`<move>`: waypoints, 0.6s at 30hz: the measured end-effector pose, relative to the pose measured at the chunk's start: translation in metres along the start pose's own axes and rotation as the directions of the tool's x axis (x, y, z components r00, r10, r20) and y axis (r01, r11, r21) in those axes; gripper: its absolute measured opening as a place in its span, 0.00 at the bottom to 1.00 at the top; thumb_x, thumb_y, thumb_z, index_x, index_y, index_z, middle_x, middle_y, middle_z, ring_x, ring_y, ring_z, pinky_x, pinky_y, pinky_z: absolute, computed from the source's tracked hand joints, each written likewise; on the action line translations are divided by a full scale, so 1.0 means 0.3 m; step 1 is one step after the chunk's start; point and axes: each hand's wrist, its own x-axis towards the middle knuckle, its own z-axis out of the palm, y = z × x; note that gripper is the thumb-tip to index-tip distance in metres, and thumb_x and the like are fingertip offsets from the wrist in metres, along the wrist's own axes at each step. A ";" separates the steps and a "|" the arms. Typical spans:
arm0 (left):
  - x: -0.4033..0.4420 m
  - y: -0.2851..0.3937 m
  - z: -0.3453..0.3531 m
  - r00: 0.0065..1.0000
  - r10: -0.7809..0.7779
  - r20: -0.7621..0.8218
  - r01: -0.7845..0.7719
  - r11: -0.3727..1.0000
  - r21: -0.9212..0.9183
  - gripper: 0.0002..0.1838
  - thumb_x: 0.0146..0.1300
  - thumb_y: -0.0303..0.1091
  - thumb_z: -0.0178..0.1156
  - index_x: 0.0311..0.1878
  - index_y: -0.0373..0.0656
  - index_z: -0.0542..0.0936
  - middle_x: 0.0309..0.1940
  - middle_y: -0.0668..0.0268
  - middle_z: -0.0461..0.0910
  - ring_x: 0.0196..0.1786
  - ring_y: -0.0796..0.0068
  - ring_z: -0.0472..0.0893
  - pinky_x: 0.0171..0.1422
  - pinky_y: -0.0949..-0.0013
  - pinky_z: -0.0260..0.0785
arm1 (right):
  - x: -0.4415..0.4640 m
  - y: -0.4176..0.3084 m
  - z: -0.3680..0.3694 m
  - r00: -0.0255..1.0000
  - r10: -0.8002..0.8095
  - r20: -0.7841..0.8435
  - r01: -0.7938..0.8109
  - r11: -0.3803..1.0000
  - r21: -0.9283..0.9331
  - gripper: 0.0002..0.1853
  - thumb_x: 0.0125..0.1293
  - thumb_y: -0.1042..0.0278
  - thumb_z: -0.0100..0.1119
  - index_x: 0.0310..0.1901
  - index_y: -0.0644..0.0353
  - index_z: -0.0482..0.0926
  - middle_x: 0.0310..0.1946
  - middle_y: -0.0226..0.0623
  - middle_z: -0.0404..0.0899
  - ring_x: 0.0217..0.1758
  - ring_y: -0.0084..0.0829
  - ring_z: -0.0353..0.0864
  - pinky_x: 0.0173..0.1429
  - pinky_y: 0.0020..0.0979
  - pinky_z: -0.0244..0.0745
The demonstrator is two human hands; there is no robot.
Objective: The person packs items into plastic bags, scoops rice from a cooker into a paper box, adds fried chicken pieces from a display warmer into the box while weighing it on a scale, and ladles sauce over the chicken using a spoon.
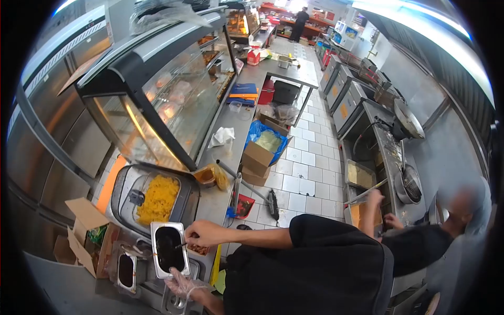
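Note:
A steel container (170,249) with dark contents is held tilted above the counter. My left hand (202,233), bare, pinches a thin dark utensil that reaches into this container. Wearing a clear plastic glove, my right hand (184,283) grips the container's lower edge. Just beyond the container, a metal tray (122,197) holds yellow food (157,199). A smaller container (126,270) with dark contents stands to the left. Reddish food (198,249) shows partly under the bare hand.
A glass display case (157,94) rises at the left, with an open cardboard box (84,231) below. A co-worker (425,241) stands at the right near a wok (407,119). Another person (300,24) is far back. A box with blue lining (257,157) is on the floor.

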 end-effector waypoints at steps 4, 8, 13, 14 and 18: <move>-0.083 0.116 0.057 0.996 -0.080 0.034 0.080 0.997 0.019 0.14 0.64 0.39 0.69 0.39 0.42 0.76 0.27 0.71 0.70 0.28 0.79 0.68 0.29 0.72 0.58 | -0.009 0.061 -0.033 0.999 0.029 0.012 -0.030 0.999 0.037 0.08 0.64 0.67 0.61 0.37 0.62 0.85 0.31 0.39 0.86 0.35 0.30 0.85 0.42 0.33 0.79; -0.031 0.049 0.053 0.991 0.037 0.126 -0.020 0.991 -0.132 0.10 0.65 0.31 0.68 0.45 0.41 0.78 0.31 0.72 0.76 0.31 0.83 0.74 0.33 0.75 0.67 | -0.010 0.087 -0.078 0.990 0.081 0.120 -0.108 0.963 0.248 0.10 0.68 0.67 0.62 0.39 0.66 0.85 0.34 0.34 0.87 0.39 0.22 0.82 0.48 0.28 0.77; -0.046 0.090 0.050 0.983 -0.091 0.162 0.127 0.965 -0.228 0.09 0.64 0.30 0.70 0.39 0.49 0.77 0.30 0.75 0.78 0.29 0.86 0.76 0.26 0.80 0.66 | -0.031 0.021 -0.073 0.922 0.337 0.188 -0.385 0.844 0.373 0.09 0.72 0.64 0.62 0.39 0.61 0.84 0.22 0.20 0.72 0.23 0.12 0.64 0.27 0.20 0.57; -0.045 0.085 0.045 0.984 -0.099 0.146 0.128 0.969 -0.209 0.08 0.65 0.30 0.69 0.42 0.46 0.78 0.30 0.75 0.78 0.28 0.87 0.76 0.26 0.80 0.66 | -0.032 0.017 -0.071 0.915 0.354 0.195 -0.404 0.825 0.396 0.09 0.72 0.64 0.62 0.39 0.60 0.84 0.21 0.20 0.70 0.22 0.11 0.61 0.25 0.20 0.54; -0.035 0.063 0.045 0.986 -0.109 0.123 0.131 0.973 -0.188 0.06 0.68 0.29 0.66 0.46 0.43 0.81 0.30 0.74 0.80 0.25 0.91 0.74 0.25 0.83 0.65 | -0.037 0.027 -0.075 0.884 0.413 0.219 -0.467 0.766 0.442 0.08 0.72 0.65 0.61 0.37 0.60 0.83 0.20 0.18 0.67 0.18 0.11 0.56 0.22 0.21 0.50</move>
